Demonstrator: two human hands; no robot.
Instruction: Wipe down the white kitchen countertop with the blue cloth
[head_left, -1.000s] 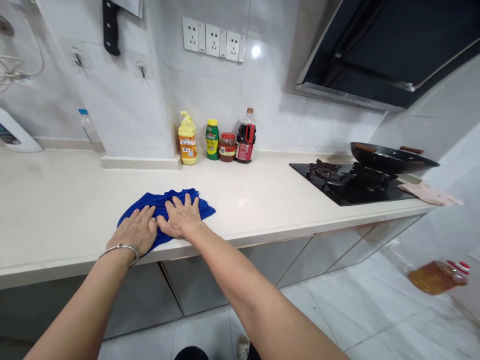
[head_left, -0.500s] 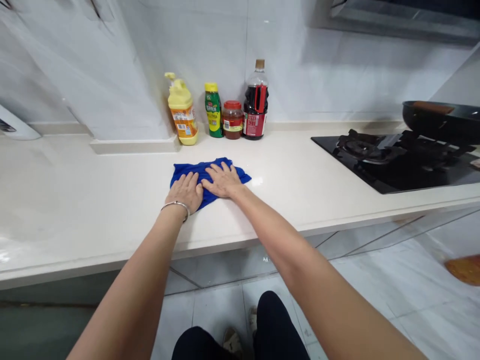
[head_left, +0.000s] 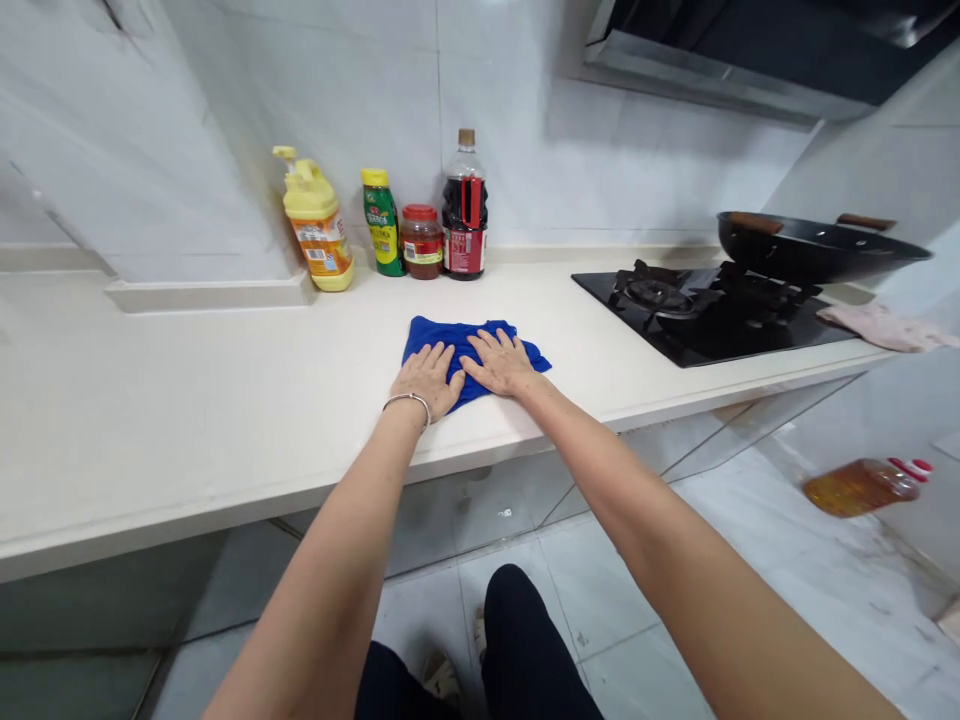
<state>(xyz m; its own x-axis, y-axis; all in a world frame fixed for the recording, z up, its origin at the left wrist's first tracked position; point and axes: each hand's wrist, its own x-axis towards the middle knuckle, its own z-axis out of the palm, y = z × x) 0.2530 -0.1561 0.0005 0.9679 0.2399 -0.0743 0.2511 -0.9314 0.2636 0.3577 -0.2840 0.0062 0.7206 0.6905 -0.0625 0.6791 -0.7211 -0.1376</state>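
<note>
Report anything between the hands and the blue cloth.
Nothing stands in the way: the left hand and the right hand both lie flat, directly on the blue cloth.

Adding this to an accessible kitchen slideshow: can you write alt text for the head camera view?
The left hand, wearing a metal bangle, and the right hand press flat on a blue cloth on a cream countertop. Behind stand a yellow pump bottle, a sauce jar and a dark sauce bottle; to the right is a black gas hob with a wok.
</note>
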